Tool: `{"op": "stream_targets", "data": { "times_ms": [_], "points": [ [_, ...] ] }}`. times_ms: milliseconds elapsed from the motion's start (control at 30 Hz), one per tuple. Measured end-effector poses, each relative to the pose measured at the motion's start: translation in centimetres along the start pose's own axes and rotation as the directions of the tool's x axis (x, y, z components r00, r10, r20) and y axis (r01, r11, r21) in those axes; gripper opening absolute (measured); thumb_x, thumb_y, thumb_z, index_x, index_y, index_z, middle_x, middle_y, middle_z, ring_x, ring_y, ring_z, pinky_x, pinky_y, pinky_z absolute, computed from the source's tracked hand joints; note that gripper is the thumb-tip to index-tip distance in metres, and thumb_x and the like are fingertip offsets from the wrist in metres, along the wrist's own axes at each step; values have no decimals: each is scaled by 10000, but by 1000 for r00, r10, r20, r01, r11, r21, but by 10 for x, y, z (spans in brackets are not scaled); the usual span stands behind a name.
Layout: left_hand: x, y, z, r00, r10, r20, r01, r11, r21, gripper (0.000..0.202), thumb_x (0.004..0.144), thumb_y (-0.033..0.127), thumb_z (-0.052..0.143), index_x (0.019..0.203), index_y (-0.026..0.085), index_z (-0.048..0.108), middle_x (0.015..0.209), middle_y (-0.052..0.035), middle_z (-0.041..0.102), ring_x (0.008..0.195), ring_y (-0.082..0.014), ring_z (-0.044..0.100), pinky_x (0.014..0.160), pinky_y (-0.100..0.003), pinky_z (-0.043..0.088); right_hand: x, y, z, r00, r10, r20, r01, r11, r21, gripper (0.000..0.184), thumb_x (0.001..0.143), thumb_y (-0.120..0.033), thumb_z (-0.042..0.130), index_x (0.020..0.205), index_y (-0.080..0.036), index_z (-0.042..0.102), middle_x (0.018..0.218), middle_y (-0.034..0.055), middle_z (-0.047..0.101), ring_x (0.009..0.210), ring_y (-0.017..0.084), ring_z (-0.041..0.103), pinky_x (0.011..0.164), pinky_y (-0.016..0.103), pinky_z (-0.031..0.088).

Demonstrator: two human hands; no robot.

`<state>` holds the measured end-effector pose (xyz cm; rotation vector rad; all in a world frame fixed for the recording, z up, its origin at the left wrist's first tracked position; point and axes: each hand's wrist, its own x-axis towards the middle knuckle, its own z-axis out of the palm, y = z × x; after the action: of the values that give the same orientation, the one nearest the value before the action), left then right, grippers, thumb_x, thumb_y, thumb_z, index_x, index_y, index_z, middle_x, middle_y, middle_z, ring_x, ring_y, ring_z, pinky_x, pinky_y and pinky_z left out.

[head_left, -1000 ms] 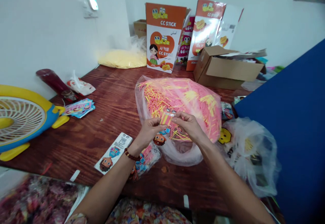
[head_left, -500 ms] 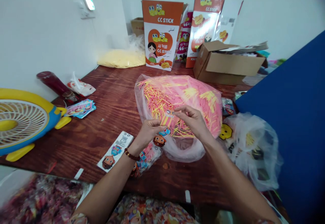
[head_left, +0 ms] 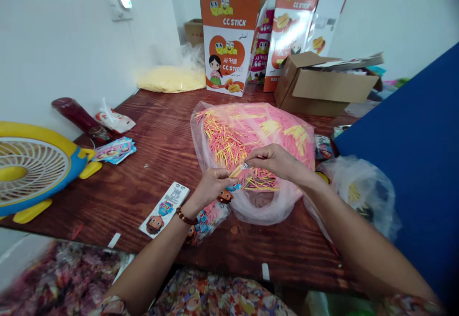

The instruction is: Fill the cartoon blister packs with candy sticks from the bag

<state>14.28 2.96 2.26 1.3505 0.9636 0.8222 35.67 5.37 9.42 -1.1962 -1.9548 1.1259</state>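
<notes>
Between my two hands is a small clear printed packet with a cartoon face at its lower end and pink and yellow sticks showing inside. My left hand pinches its side between thumb and fingers. The fingertips of my right hand are closed on the packet's upper end. Right behind them lies a large clear bag full of thin pink and yellow sticks, its mouth towards me. Below my left wrist several filled packets lie in a pile, partly hidden by the arm.
Left of my forearm lies a white printed card stack. A yellow and blue fan, printed sachets and a dark red bottle are further left. Cartons and an open box stand behind; a blue panel borders the right.
My right hand has rolled flatter, its forearm swinging outward to the right. The packet's upper end has tipped to the right, while my left hand keeps its pinch.
</notes>
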Motion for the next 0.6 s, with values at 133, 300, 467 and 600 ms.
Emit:
{"op": "stream_targets", "data": {
  "times_ms": [133, 300, 467, 600],
  "points": [
    [1, -4, 1, 1000, 0, 3, 0, 1000, 22, 310, 732, 408, 745, 627, 122, 685, 525, 31, 490, 510, -82, 401, 497, -221, 280, 1, -2, -1, 999, -16, 38, 19, 997, -76, 169, 778, -314, 655, 763, -177, 754, 617, -25, 620, 555, 96, 472, 566, 238, 344],
    [1, -4, 1, 1000, -14, 26, 14, 1000, -24, 284, 724, 385, 749, 657, 114, 697, 552, 29, 523, 526, -73, 408, 506, -210, 283, -2, 5, 5, 998, -70, 8, 70, 972, -223, 157, 822, -269, 610, 771, -187, 732, 594, -42, 573, 562, 92, 461, 574, 233, 304],
    [1, -5, 2, 994, -91, 62, 101, 979, -179, 286, 659, 372, 809, 681, 108, 702, 585, 13, 598, 539, -79, 484, 540, -211, 362, -2, 4, 8, 970, -131, -206, 110, 988, -108, 179, 847, -338, 594, 763, -194, 659, 629, -28, 546, 571, 101, 420, 559, 243, 308],
    [-2, -9, -2, 993, -116, 38, 122, 945, -303, 273, 614, 325, 855, 723, 115, 719, 652, -6, 658, 587, -94, 563, 589, -219, 425, 2, 2, -3, 865, 29, -501, 57, 986, 156, 229, 851, -442, 567, 783, -224, 557, 642, -10, 552, 477, 88, 299, 466, 247, 251]
  ]
}}
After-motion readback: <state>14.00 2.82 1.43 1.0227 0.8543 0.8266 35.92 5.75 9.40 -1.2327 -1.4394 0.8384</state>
